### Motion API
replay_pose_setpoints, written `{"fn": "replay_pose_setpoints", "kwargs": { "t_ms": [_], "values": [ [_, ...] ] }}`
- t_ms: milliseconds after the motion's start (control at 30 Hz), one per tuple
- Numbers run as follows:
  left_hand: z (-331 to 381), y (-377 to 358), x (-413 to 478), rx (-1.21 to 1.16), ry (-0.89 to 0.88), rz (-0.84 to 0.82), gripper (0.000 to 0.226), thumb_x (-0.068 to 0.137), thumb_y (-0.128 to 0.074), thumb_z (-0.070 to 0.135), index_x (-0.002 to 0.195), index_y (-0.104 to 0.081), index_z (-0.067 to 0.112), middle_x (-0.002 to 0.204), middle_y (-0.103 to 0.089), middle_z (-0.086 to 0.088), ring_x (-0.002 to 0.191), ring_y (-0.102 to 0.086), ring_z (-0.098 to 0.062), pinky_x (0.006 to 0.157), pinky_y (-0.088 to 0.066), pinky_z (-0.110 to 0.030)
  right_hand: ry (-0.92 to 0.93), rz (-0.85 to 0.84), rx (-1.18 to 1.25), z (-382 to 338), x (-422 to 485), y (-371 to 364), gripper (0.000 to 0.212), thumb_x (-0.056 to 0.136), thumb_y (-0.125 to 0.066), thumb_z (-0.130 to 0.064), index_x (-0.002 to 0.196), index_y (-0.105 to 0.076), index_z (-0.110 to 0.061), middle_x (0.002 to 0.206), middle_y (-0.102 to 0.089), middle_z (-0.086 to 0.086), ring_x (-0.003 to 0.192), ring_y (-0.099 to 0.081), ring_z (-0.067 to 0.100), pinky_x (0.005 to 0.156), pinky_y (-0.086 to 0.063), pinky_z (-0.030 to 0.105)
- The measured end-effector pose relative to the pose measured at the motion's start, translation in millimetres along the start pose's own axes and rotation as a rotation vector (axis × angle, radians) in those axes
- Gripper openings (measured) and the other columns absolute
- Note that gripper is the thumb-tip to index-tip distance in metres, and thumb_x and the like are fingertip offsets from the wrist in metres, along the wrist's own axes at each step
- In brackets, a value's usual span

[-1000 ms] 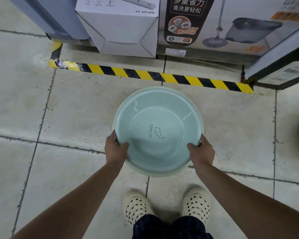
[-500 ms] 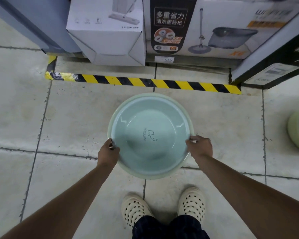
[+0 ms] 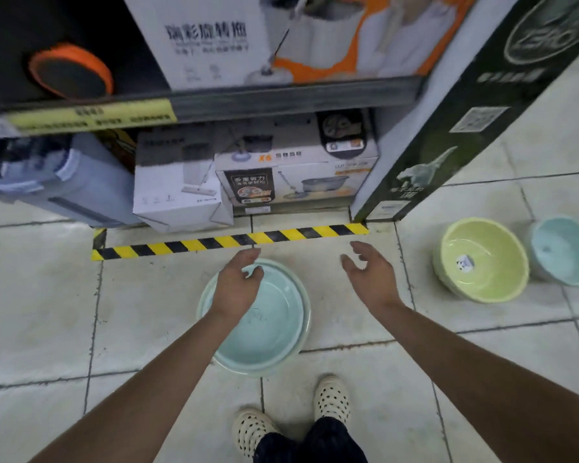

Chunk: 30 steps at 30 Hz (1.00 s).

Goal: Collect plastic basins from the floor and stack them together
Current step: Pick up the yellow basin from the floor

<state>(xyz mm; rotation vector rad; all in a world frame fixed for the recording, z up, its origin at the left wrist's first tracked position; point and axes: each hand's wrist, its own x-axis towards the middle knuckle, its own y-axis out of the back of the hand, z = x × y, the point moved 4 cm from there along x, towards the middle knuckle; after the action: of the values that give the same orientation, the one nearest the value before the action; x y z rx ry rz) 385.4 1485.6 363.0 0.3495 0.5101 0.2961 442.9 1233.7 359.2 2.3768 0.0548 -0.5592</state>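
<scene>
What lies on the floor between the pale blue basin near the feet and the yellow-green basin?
Head view: only bare floor tiles; the right hand hangs over that stretch.

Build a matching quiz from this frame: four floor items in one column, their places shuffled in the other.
Column A
1. pale teal round plastic basin
2. yellow-green round plastic basin
3. light blue round plastic basin
4. black-and-yellow striped floor tape

Column B
a. at the far right edge of view
b. just in front of the white cardboard box
c. partly covered in view by the open left hand
d. between the other two basins

Pairs: 1-c, 2-d, 3-a, 4-b
</scene>
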Motion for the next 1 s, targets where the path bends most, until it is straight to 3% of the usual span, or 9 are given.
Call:
{"fn": "replay_pose_setpoints", "kwargs": {
  "t_ms": [67, 300, 400, 567, 700, 833, 1000],
  "values": [
    [58, -7, -25, -0.010, -0.031, -0.033, 0.029, 0.091, -0.057, 0.001, 0.116, -0.065, 0.013, 0.117, -0.065, 0.003, 0.104, -0.060, -0.010, 0.070, -0.039, 0.004, -0.022, 0.039, 0.055, -21, -22, 53, 0.041, 0.090, -0.063, -0.035, 0.128, -0.060, -0.022, 0.124, -0.065, -0.002, 0.116, -0.058, 0.019, 0.099, -0.047, 0.037],
    [203, -43, -126, -0.022, -0.066, -0.176, 0.023, 0.092, -0.058, 0.002, 0.114, -0.065, 0.008, 0.112, -0.066, -0.002, 0.105, -0.060, -0.012, 0.081, -0.043, -0.002, -0.112, 0.119, 0.203, -29, -119, 224, 0.037, 0.090, -0.064, -0.033, 0.125, -0.061, -0.024, 0.119, -0.066, -0.003, 0.111, -0.059, 0.014, 0.097, -0.047, 0.034],
    [241, -63, -161, -0.049, -0.033, -0.198, 0.023, 0.092, -0.060, 0.005, 0.114, -0.065, 0.009, 0.114, -0.068, -0.004, 0.107, -0.061, -0.014, 0.094, -0.046, -0.023, -0.161, 0.155, 0.236, -11, -158, 293, 0.039, 0.090, -0.065, -0.032, 0.127, -0.061, -0.021, 0.115, -0.065, -0.001, 0.106, -0.058, 0.014, 0.091, -0.044, 0.029],
    [294, -119, -218, -0.052, 0.053, -0.199, 0.023, 0.093, -0.061, 0.013, 0.116, -0.064, 0.011, 0.109, -0.066, -0.002, 0.102, -0.062, -0.017, 0.084, -0.048, -0.026, -0.269, 0.194, 0.238, 39, -197, 404, 0.044, 0.090, -0.065, -0.033, 0.131, -0.057, -0.021, 0.119, -0.064, 0.004, 0.105, -0.056, 0.015, 0.086, -0.039, 0.027],
    [333, -172, -255, -0.014, 0.080, -0.202, 0.026, 0.092, -0.064, 0.020, 0.117, -0.063, 0.015, 0.115, -0.066, -0.004, 0.108, -0.062, -0.021, 0.094, -0.050, -0.039, -0.276, 0.158, 0.248, 65, -203, 485, 0.046, 0.089, -0.065, -0.034, 0.131, -0.056, -0.020, 0.121, -0.063, 0.007, 0.108, -0.057, 0.018, 0.085, -0.040, 0.027],
    [368, -230, -284, -0.031, 0.068, -0.174, 0.026, 0.093, -0.062, 0.021, 0.118, -0.062, 0.014, 0.112, -0.065, -0.004, 0.107, -0.062, -0.021, 0.096, -0.051, -0.041, -0.206, 0.115, 0.208, 84, -192, 559, 0.045, 0.088, -0.066, -0.037, 0.129, -0.057, -0.022, 0.115, -0.064, 0.002, 0.106, -0.058, 0.016, 0.085, -0.041, 0.027],
    [397, -283, -305, -0.128, 0.071, -0.163, 0.011, 0.094, -0.060, 0.014, 0.103, -0.065, 0.017, 0.105, -0.068, -0.007, 0.102, -0.066, -0.024, 0.084, -0.054, -0.034, -0.202, 0.063, 0.142, 105, -166, 625, 0.042, 0.088, -0.065, -0.037, 0.126, -0.061, -0.020, 0.101, -0.064, -0.003, 0.094, -0.058, 0.013, 0.082, -0.039, 0.025]
  ]
}}
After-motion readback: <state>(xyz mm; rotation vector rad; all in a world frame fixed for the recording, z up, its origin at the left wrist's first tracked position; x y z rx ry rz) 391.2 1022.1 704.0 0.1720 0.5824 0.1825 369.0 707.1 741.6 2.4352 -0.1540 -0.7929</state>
